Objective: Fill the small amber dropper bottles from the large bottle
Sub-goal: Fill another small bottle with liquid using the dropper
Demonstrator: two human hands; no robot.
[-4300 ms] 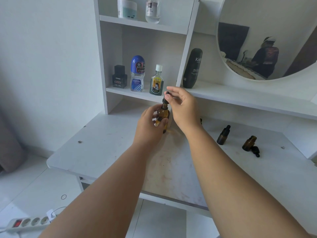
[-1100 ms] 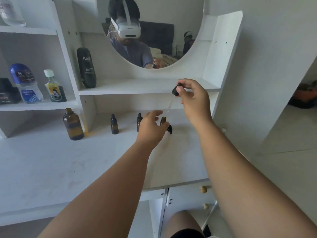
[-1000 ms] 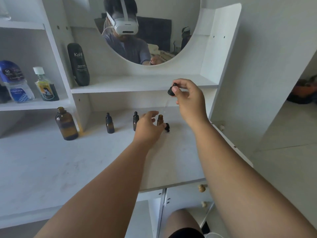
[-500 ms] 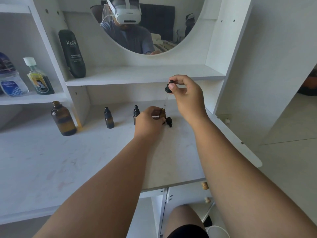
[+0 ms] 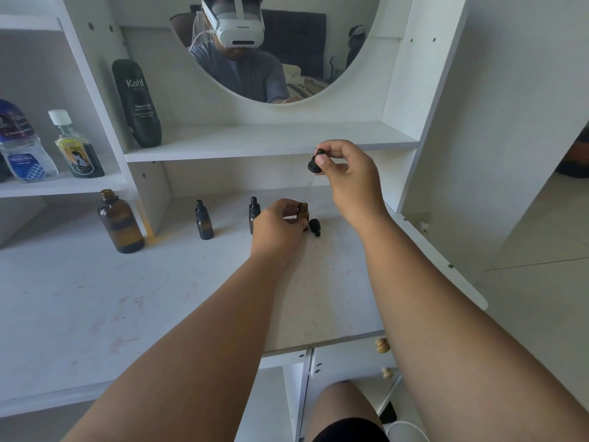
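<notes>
Head view: right fingers [image 5: 322,160] pinch dropper [image 5: 314,165] above left-held small bottle [image 5: 303,212].

White vanity setup: scuffed tabletop [image 5: 95,298] with reddish smudges, a round mirror [image 5: 287,43] set in the back panel, and a shelf [image 5: 271,138] running under it. Far left there's a lower shelf [image 5: 63,186] in its own cubby. Small wooden knobs [image 5: 382,345] sit on the drawers below. Plain white wall [image 5: 510,122] on the right, pale tiled floor [image 5: 541,234], soft daylight all over.
</notes>
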